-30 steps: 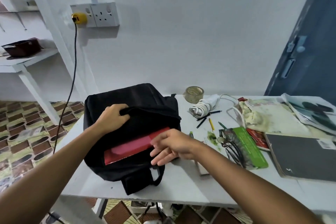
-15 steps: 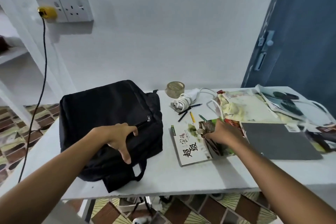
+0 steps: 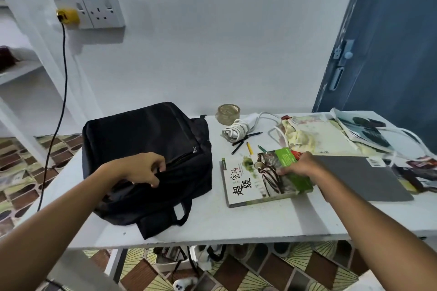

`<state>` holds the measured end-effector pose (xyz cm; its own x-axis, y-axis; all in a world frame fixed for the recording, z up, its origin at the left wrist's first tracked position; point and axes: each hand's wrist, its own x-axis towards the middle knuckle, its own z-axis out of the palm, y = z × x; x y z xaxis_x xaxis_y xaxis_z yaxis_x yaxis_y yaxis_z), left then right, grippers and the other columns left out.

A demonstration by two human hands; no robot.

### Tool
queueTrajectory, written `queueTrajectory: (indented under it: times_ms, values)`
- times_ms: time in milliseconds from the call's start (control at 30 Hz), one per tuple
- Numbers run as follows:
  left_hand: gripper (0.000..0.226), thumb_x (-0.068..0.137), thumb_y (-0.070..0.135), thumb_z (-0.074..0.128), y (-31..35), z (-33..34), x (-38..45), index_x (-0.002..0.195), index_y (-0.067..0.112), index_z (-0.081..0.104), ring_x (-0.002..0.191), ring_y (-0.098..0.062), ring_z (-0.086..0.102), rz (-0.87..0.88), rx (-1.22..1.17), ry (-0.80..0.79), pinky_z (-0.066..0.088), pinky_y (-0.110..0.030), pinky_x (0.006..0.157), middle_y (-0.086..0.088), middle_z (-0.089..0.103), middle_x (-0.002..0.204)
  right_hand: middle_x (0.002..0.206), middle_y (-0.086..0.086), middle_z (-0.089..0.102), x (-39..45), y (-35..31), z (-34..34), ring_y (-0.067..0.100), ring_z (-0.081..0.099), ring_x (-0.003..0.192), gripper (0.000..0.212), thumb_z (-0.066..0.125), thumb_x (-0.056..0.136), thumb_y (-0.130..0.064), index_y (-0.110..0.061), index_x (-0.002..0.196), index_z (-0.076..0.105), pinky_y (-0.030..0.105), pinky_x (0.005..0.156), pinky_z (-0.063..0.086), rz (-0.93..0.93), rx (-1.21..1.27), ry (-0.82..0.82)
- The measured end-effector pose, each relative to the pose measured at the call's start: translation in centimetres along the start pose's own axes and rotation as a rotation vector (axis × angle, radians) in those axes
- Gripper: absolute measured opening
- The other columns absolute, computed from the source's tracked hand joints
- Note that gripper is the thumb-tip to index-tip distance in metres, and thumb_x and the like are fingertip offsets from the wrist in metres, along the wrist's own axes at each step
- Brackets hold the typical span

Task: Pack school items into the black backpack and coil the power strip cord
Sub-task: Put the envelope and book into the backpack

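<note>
Now left hand (image 3: 142,168) grips backpack (image 3: 146,149); right hand (image 3: 300,166) lifts green book (image 3: 286,172).

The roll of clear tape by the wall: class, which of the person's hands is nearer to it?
Right. The right hand grips the green book in front of the tape roll; the left hand holds the backpack, farther left.

black backpack (image 3: 146,149): matt woven cloth, soft folds. table (image 3: 236,224): smooth painted top, scuffed. green book (image 3: 283,172): glossy paper cover. white book (image 3: 243,186), at its 9 o'clock: glossy paper cover. grey notebook (image 3: 361,177): matt cover. power strip cord (image 3: 236,130): smooth white plastic. tape roll (image 3: 228,113): clear glossy plastic.
</note>
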<state>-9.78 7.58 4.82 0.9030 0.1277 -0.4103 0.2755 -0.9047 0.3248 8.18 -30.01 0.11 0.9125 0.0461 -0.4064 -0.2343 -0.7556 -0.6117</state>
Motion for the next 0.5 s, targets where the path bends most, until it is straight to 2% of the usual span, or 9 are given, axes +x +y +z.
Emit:
queueTrajectory:
  times_ms: [100, 133, 200, 267, 400, 500]
  values:
    - [0.022, 0.066, 0.014, 0.073, -0.3, -0.3, 0.0, 0.082, 0.024, 0.061, 0.065, -0.013, 0.056, 0.023, -0.100, 0.066, 0.052, -0.038, 0.062, 0.000, 0.062, 0.076, 0.118, 0.014, 0.062, 0.0, -0.5, -0.9, 0.033, 0.060, 0.109, 0.067, 0.085, 0.062, -0.020, 0.003, 0.117, 0.054, 0.042, 0.096, 0.048, 0.003, 0.231, -0.119]
    - [0.018, 0.069, 0.011, 0.072, -0.4, -0.5, 0.0, 0.081, 0.020, 0.063, 0.062, -0.013, 0.056, 0.024, -0.136, 0.092, 0.049, -0.035, 0.059, 0.000, 0.063, 0.072, 0.111, 0.015, 0.065, -0.3, -0.9, -1.3, 0.032, 0.064, 0.100, 0.061, 0.083, 0.065, -0.018, 0.002, 0.115, 0.056, 0.043, 0.090, 0.052, 0.000, 0.267, -0.167]
    - [0.009, 0.074, 0.005, 0.070, -0.5, -1.1, 0.0, 0.080, 0.012, 0.065, 0.058, -0.013, 0.056, 0.025, -0.207, 0.149, 0.044, -0.028, 0.056, -0.001, 0.064, 0.065, 0.090, 0.015, 0.067, -1.4, -2.0, -2.1, 0.026, 0.065, 0.076, 0.042, 0.073, 0.078, -0.010, 0.004, 0.113, 0.055, 0.035, 0.063, 0.057, -0.029, 0.329, -0.256]
    - [0.005, 0.078, 0.002, 0.069, -0.5, -1.8, -0.2, 0.079, 0.007, 0.068, 0.056, -0.011, 0.056, 0.027, -0.261, 0.217, 0.043, -0.024, 0.059, 0.000, 0.064, 0.060, 0.088, 0.014, 0.065, -2.1, -3.0, -2.5, 0.024, 0.064, 0.073, 0.033, 0.066, 0.084, -0.003, 0.002, 0.113, 0.052, 0.030, 0.050, 0.055, -0.093, 0.387, -0.272]
    - [0.017, 0.081, -0.001, 0.067, -1.6, -3.1, 0.2, 0.073, 0.014, 0.071, 0.060, -0.015, 0.058, 0.002, -0.362, 0.441, 0.044, -0.025, 0.065, -0.003, 0.067, 0.064, 0.094, 0.011, 0.065, -2.2, -4.2, -2.5, 0.022, 0.064, 0.074, 0.037, 0.067, 0.083, 0.001, -0.006, 0.115, 0.050, 0.027, 0.043, 0.054, -0.216, 0.555, -0.153]
    - [0.022, 0.083, 0.002, 0.066, -1.8, -4.2, 0.2, 0.070, 0.020, 0.069, 0.063, -0.016, 0.058, -0.009, -0.403, 0.587, 0.043, -0.028, 0.072, -0.004, 0.067, 0.067, 0.082, 0.009, 0.069, -1.9, -4.1, -2.6, 0.020, 0.068, 0.061, 0.047, 0.070, 0.077, -0.003, 0.000, 0.121, 0.055, 0.028, 0.043, 0.054, -0.170, 0.801, -0.189]
